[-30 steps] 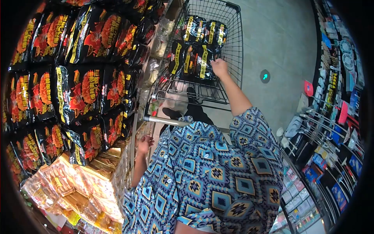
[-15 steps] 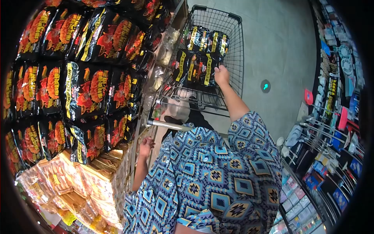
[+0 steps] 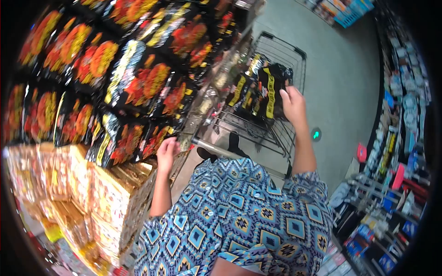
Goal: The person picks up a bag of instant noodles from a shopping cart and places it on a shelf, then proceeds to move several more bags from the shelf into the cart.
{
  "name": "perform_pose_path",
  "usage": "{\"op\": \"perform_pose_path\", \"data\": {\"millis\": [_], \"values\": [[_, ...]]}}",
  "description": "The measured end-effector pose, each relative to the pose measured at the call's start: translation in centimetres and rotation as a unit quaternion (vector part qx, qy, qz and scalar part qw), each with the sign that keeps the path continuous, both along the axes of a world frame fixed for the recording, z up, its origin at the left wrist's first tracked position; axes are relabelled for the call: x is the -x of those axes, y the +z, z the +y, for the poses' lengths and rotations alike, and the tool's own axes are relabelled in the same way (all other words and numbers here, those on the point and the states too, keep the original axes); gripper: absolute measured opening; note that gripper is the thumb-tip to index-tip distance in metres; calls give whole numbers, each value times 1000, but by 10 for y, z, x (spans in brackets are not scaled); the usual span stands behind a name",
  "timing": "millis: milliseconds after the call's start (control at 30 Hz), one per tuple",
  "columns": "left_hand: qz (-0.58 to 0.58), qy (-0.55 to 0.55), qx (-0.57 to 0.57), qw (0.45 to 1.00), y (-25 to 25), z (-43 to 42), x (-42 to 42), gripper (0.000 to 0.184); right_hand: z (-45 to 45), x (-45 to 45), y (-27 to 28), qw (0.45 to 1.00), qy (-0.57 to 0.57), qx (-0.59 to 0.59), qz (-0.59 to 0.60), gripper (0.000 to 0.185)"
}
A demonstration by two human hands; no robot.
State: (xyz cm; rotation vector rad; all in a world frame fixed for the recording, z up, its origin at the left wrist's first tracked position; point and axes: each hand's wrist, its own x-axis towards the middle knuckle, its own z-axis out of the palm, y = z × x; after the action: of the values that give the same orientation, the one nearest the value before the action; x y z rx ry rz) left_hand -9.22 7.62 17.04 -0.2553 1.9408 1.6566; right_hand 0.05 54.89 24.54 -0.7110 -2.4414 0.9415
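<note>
Black packet (image 3: 270, 95) in cart (image 3: 300, 52): my right hand (image 3: 293, 105) pinches its edge; my left hand's (image 3: 167, 152) closure, I cannot tell.

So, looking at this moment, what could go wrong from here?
The right hand seems to have the black packet only by its side edge, so it could slip or twist. Neither hand is on the cart handle, so the cart might roll if nudged. The left hand looks close to the stacked packets; a bump might shift them.
</note>
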Motion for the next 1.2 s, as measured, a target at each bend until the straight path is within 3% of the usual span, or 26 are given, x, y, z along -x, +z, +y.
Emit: {"op": "perform_pose_path", "data": {"millis": [67, 200, 267, 333, 400, 467, 500, 533, 600, 700, 1067, 1133, 1200], "values": [[27, -39, -41, 998, 17, 23, 12, 28, -24, 12, 44, 998, 57, -21, 19, 15], [-34, -90, -175, 980, 37, 81, 24, 36, -47, 36, 111, 985, 167, 36, 18, 15], [-80, -72, -245, 964, 39, 96, 22, 47, -67, 47, 133, 978, 200, 56, 22, 16], [-148, -70, -357, 920, 46, 107, 19, 63, -77, 61, 152, 952, 249, 175, 18, 16], [-135, -135, -491, 850, 60, 112, 20, 90, -83, 77, 171, 923, 304, 237, -16, 17], [-112, -131, -567, 806, 73, 113, 21, 102, -93, 94, 179, 888, 324, 328, -12, 19], [-108, -116, -556, 816, 82, 109, 20, 111, -99, 101, 185, 884, 326, 334, -17, 20], [-103, -119, -568, 808, 88, 102, 19, 102, -101, 109, 187, 881, 330, 337, -27, 20], [-54, -116, -464, 877, 100, 93, 16, 88, -102, 125, 184, 875, 348, 333, -45, 20], [-45, -99, -480, 871, 97, 89, 12, 75, -106, 138, 186, 871, 356, 331, -69, 19], [-12, -87, -512, 854, 94, 79, 2, 69, -124, 140, 201, 852, 404, 324, -79, 14], [-10, -95, -497, 862, 88, 78, 3, 67, -120, 139, 201, 875, 415, 238, -79, 14], [-3, -51, -450, 891, 99, 85, -3, 71, -123, 131, 197, 881, 391, 254, -84, 14]]}}
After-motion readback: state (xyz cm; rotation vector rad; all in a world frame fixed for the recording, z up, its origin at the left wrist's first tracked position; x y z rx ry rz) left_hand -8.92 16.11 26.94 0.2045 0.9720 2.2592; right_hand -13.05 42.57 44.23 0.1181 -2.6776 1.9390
